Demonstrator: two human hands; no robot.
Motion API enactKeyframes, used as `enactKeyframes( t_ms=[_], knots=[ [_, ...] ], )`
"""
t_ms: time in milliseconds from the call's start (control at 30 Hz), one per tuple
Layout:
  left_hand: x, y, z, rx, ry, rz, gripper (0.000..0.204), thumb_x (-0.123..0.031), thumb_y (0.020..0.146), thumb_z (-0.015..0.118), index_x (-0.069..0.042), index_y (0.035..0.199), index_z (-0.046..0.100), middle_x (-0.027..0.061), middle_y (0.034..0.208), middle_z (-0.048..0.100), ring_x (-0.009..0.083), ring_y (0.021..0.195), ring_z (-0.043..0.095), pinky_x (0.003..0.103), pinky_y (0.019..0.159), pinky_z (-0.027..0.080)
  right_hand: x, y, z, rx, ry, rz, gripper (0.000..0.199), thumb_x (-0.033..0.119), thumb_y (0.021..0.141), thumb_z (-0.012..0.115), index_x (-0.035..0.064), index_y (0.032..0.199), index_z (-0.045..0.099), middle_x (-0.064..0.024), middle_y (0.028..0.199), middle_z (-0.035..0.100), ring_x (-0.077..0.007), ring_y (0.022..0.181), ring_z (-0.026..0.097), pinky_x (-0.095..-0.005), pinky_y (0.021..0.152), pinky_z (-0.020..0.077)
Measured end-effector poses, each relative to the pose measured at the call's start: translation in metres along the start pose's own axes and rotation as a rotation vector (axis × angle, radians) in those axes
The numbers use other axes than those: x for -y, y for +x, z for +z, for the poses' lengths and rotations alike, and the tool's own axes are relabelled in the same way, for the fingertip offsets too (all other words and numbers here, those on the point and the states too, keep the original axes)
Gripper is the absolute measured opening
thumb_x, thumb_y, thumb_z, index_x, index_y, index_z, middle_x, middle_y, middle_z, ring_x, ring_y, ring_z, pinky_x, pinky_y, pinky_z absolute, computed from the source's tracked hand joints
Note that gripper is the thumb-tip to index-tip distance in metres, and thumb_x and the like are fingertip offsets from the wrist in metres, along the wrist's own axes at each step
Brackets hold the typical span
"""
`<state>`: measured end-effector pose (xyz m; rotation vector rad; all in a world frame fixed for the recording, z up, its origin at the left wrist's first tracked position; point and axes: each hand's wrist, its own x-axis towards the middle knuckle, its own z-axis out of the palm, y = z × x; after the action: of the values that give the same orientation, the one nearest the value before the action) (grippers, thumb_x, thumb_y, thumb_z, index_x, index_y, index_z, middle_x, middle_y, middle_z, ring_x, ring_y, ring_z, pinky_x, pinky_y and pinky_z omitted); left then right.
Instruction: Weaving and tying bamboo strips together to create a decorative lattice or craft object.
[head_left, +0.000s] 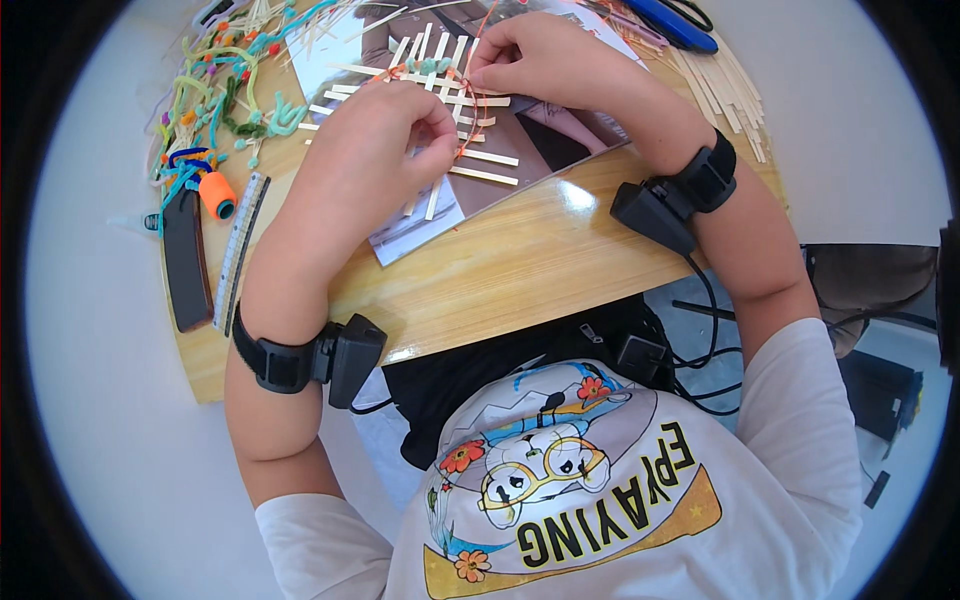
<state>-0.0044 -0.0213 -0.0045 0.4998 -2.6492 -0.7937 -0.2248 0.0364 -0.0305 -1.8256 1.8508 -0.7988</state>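
A flat open lattice of crossed pale wooden strips (485,157) lies on a glossy printed sheet, with orange cord (484,118) and pale green fuzzy bits along its far side. My left hand (372,140) rests over its left part, thumb and forefinger pinched where the orange cord passes. At the lattice's far right, my right hand (545,58) is closed, its thumb and forefinger pinching the same cord near the strips. From that pinch one cord end rises toward the far edge. The left hand hides part of the lattice.
Tangled coloured pipe cleaners with beads (225,90) fill the far left. Nearer lie an orange thread spool (217,195), a clear ruler (241,250) and a dark oblong object (187,262). Blue-handled scissors (672,25) and loose wooden strips (725,85) are at right. Cables hang below the table.
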Motion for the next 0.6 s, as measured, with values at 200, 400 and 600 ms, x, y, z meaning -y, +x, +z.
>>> enactKeyframes(
  t_ms=[200, 400, 600],
  knots=[
    [0.003, -0.002, 0.000, -0.005, -0.009, 0.007, 0.012, -0.012, 0.076, 0.067, -0.002, 0.082, 0.065, 0.0105, 0.079, 0.063, 0.0255, 0.078, 0.060, 0.036, 0.072, 0.049, 0.017, -0.012, -0.013, 0.019, 0.408, 0.078, 0.022, 0.021, 0.088, 0.063, 0.0008, 0.095, 0.066, -0.0082, 0.084, 0.070, -0.0143, 0.075, 0.064, -0.0281, 0.068, 0.0513],
    [0.004, -0.002, 0.002, -0.007, -0.025, -0.009, 0.012, -0.013, 0.076, 0.068, -0.002, 0.083, 0.066, 0.0106, 0.079, 0.062, 0.0256, 0.079, 0.060, 0.036, 0.072, 0.049, 0.039, -0.023, -0.028, 0.187, 0.778, 0.176, 0.011, 0.010, 0.094, 0.057, -0.0001, 0.096, 0.059, -0.0053, 0.086, 0.067, -0.0102, 0.078, 0.062, -0.0210, 0.068, 0.0502],
    [0.009, -0.001, 0.004, -0.035, -0.004, -0.005, 0.013, -0.015, 0.078, 0.069, -0.003, 0.084, 0.066, 0.0099, 0.078, 0.065, 0.0244, 0.075, 0.064, 0.035, 0.069, 0.050, 0.038, -0.030, -0.006, 0.176, 0.304, -0.033, 0.014, 0.016, 0.086, 0.060, 0.0044, 0.092, 0.066, -0.0036, 0.082, 0.071, -0.0105, 0.071, 0.064, -0.0267, 0.063, 0.0496]
  ],
)
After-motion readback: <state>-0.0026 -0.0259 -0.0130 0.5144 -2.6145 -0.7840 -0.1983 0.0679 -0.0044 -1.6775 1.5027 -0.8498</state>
